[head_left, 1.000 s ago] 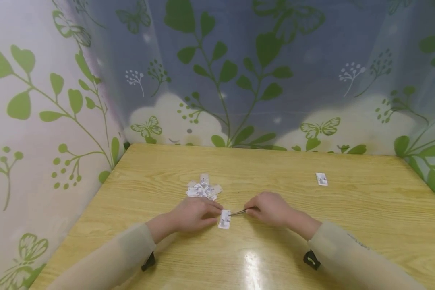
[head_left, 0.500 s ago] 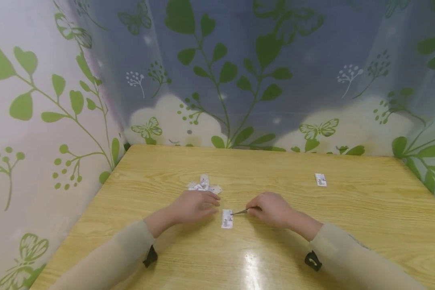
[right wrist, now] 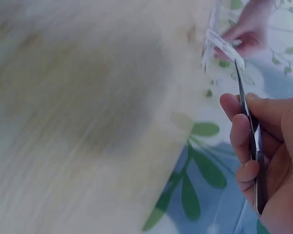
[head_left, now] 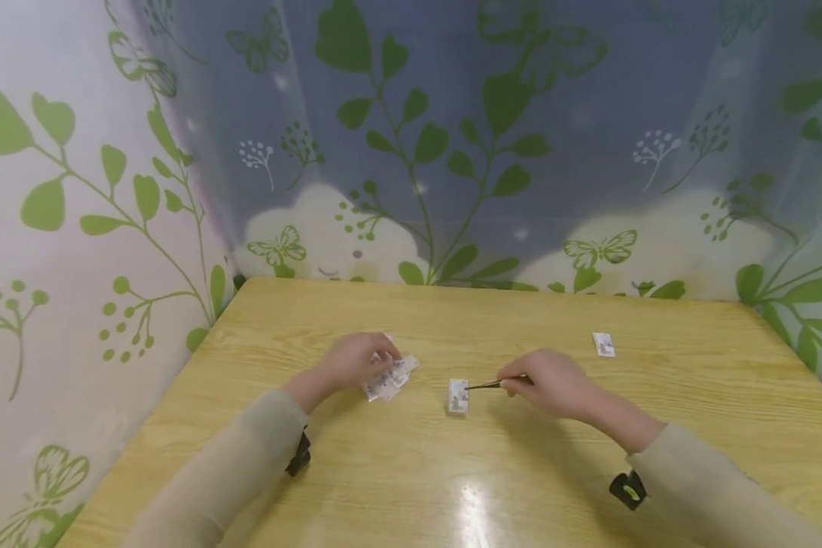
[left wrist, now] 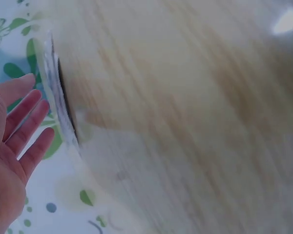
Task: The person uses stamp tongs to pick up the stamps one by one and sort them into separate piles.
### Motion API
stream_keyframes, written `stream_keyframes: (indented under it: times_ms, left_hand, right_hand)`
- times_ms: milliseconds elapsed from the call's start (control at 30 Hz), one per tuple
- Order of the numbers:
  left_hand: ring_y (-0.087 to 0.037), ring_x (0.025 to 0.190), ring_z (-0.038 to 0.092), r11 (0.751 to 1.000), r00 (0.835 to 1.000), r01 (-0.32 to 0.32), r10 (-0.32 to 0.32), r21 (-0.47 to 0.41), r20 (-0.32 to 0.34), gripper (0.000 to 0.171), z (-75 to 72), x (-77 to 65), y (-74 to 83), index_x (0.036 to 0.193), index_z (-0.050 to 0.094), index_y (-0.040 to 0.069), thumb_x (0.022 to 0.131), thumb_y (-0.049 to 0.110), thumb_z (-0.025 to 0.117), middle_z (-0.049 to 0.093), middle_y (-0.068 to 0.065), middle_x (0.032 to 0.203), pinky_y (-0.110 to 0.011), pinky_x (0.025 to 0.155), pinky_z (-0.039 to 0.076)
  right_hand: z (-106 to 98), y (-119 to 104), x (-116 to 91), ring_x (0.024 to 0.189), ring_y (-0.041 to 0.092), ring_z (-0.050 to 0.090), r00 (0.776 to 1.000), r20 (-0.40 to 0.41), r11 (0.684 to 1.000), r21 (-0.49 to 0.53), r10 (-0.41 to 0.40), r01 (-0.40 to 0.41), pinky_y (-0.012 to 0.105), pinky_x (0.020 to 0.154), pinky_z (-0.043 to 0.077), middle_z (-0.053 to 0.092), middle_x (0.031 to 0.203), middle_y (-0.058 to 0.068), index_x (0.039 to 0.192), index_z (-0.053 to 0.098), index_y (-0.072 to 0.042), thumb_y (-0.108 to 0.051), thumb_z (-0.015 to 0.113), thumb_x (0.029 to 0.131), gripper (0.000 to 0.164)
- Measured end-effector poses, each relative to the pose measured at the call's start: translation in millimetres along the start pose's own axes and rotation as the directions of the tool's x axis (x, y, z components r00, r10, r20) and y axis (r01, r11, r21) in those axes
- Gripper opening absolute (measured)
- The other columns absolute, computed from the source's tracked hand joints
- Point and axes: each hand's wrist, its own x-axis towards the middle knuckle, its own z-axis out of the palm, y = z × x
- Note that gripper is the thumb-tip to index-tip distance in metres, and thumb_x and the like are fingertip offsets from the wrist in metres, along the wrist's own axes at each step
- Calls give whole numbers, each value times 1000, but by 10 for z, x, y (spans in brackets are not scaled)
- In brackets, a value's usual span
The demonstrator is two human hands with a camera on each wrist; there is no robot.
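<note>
My right hand (head_left: 551, 383) grips a pair of slim metal tweezers (right wrist: 256, 146) between thumb and fingers. At the tweezers' tips hangs a small white printed card (head_left: 457, 396), slightly off the table. To the left, my left hand (head_left: 352, 359) hovers over or touches a loose pile of similar cards (head_left: 389, 380), covering part of it. In the left wrist view, the fingers (left wrist: 31, 129) of that hand are spread and relaxed beside the pile, which shows edge-on (left wrist: 62, 100). Whether they touch it cannot be told.
One more card (head_left: 604, 345) lies alone on the right side of the wooden table (head_left: 301, 304). A leaf-patterned cloth (head_left: 418, 228) hangs behind the table's far edge, and another stretch of it covers the left side. Dark straps circle both wrists.
The tweezers have carried the card up and to the right, away from my left hand. My left hand has let go of that card and moved back to the pile, which shifted towards me.
</note>
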Motion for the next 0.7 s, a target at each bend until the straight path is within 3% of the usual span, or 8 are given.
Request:
stream_keyframes:
  times_ms: [200,533,700]
  left_hand:
    - [-18,94,64,998,997,54,-55,20,49,16,72,41,13,105,73,15,89,15,69,68,1,105,-37,81,51]
    - [-17,92,64,998,998,30,-33,57,45,13,89,46,9,101,73,15,89,16,70,67,3,105,-35,79,51]
    - [-17,93,64,998,999,29,-32,55,43,12,101,58,25,100,73,15,89,17,71,67,5,104,-35,80,51]
  right_hand:
    - [-213,164,-192,67,9,64,998,-1,997,26,67,-67,24,54,47,70,80,-5,105,73,0,-6,64,92,17]
    - [-460,461,-496,63,9,62,990,1,990,6,142,-142,24,53,47,70,83,-4,108,71,3,-6,63,92,19]
    - [-583,641,-673,63,10,60,975,-2,975,-22,222,-222,26,53,46,70,84,-1,108,70,4,-5,62,93,19]
